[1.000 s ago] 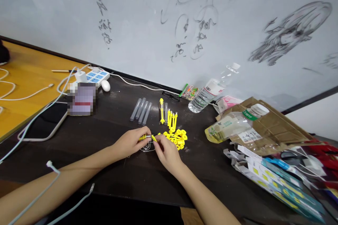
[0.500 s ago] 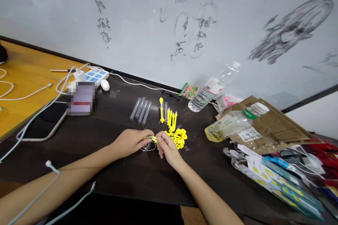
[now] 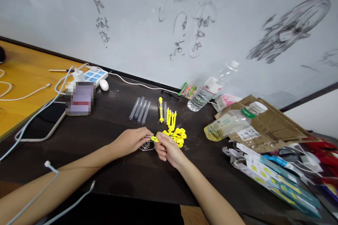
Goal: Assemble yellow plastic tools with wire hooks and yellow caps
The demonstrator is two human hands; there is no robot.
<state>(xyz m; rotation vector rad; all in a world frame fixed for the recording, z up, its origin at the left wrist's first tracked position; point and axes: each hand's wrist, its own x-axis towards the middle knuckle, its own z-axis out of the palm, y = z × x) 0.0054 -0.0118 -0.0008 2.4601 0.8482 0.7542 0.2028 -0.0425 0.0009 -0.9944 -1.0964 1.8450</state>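
My left hand (image 3: pixel 131 142) pinches a thin, partly hidden piece that meets a small yellow plastic part (image 3: pixel 154 139). On the other side, my right hand (image 3: pixel 167 148) grips that yellow part between thumb and fingers. Coiled thin wire or cord (image 3: pixel 146 145) lies on the dark table below my fingertips. Right behind my right hand is a pile of yellow plastic parts (image 3: pixel 180 136). Farther back stand out several yellow stems (image 3: pixel 171 119), a yellow-ended tube (image 3: pixel 161 110) and several clear tubes (image 3: pixel 139 110) lying side by side.
A water bottle (image 3: pixel 202 95), a yellow-bottomed bottle (image 3: pixel 224 126), cardboard (image 3: pixel 277 126) and an opened box (image 3: pixel 271 179) are at the right. Left are a phone (image 3: pixel 43 121), power strip (image 3: pixel 95 75), white mouse-like object (image 3: pixel 104 84) and cables. A whiteboard (image 3: pixel 132 24) rises behind.
The yellow part between my hands has turned a little and shows more of its side. My right hand's fingers have shifted slightly around it. The whole view has moved slightly.
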